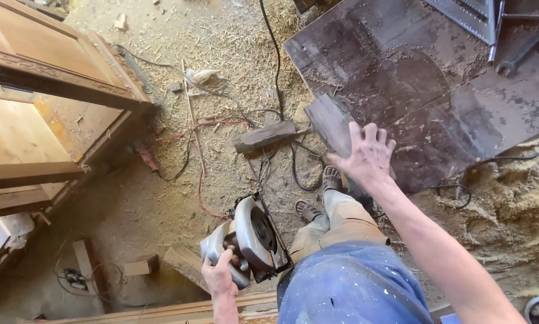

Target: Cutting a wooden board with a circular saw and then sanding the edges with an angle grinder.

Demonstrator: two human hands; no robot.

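Observation:
My left hand (pixel 220 275) grips the handle of a grey circular saw (pixel 252 238), held low beside my left leg with its blade guard facing up. My right hand (pixel 365 154) is raised over the edge of a dark worktable (pixel 437 90) and holds a short dark wooden board (pixel 331 123) by its near end, fingers spread over it. The board tilts away from me, above the table's left corner. My legs and sandalled feet (pixel 317 195) stand on the sawdust floor below.
A wooden offcut (pixel 264 136) lies on the floor among black and orange cables (pixel 203 180). A carved wooden cabinet frame (pixel 47 90) stands at left. A metal square (pixel 470 15) and a wrench (pixel 518 57) rest on the worktable. Sawdust heaps lie at right.

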